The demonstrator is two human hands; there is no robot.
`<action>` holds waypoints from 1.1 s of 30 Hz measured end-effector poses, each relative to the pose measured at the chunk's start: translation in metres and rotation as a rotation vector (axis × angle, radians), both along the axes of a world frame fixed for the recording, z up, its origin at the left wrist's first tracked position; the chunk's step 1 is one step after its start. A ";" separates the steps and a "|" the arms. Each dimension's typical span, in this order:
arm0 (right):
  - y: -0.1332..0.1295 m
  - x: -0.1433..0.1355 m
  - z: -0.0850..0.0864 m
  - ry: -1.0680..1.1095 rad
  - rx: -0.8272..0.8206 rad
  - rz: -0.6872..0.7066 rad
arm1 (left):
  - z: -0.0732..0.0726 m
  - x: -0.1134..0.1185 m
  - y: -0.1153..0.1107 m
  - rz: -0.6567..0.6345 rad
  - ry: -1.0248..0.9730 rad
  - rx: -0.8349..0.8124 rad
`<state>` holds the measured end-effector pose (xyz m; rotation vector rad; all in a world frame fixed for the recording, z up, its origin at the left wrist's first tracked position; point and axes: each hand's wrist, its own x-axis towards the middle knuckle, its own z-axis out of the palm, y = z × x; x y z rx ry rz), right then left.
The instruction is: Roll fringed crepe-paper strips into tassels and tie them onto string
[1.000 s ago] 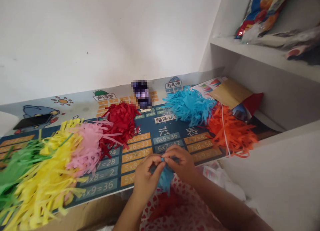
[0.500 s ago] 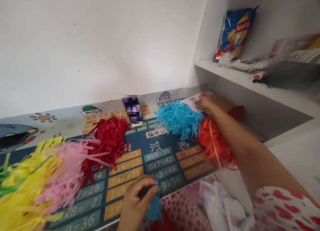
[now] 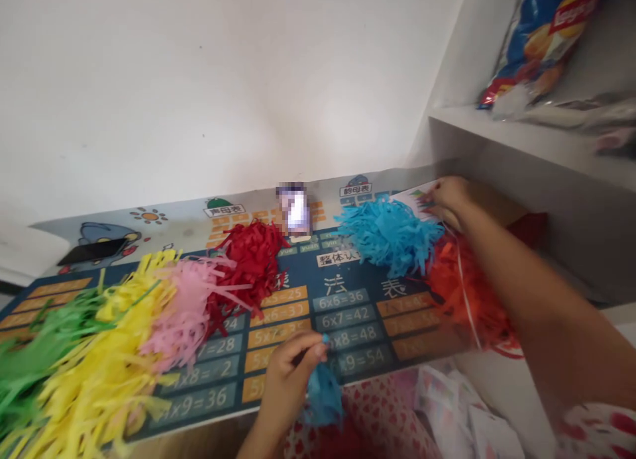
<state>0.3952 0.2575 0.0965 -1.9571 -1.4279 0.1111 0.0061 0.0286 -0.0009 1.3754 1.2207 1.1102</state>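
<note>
My left hand [image 3: 295,366] is at the front edge of the table, thumb and fingers pinched around the top of a blue paper tassel [image 3: 324,396], whose fringe hangs below the fist. Far to the right, my right hand [image 3: 450,197] reaches over a white printed sheet [image 3: 415,197]. Its fingers are closed together; what they hold is too small and blurred to name. Beside it sits a blue paper-fringe bundle [image 3: 390,234], and an orange-red bundle [image 3: 462,293] lies under the forearm. A thin white string [image 3: 464,283] trails down over the orange-red one.
Red [image 3: 253,263], pink [image 3: 183,313], yellow [image 3: 109,373] and green [image 3: 54,359] fringe bundles lie leftward on the printed table mat [image 3: 348,300]. A phone with a lit screen [image 3: 297,210] leans at the wall. A shelf [image 3: 521,144] with a chip bag [image 3: 544,38] juts out at upper right.
The view has swung left, so more of the green bundle and a dark flat object show. My left hand keeps its pinch on the blue tassel; my right hand stays by the sheet.
</note>
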 end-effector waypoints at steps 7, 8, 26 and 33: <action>-0.133 -0.100 0.024 0.054 0.013 0.272 | -0.007 0.000 -0.002 0.084 -0.551 -0.387; -0.157 -0.120 0.018 0.050 0.016 0.366 | -0.006 0.000 -0.003 0.082 -0.603 -0.403; -0.248 -0.242 -0.056 0.294 -0.005 0.698 | 0.000 -0.007 -0.024 0.163 -0.766 -0.384; -0.249 -0.242 -0.062 0.264 0.005 0.694 | 0.003 -0.007 -0.025 0.153 -0.734 -0.380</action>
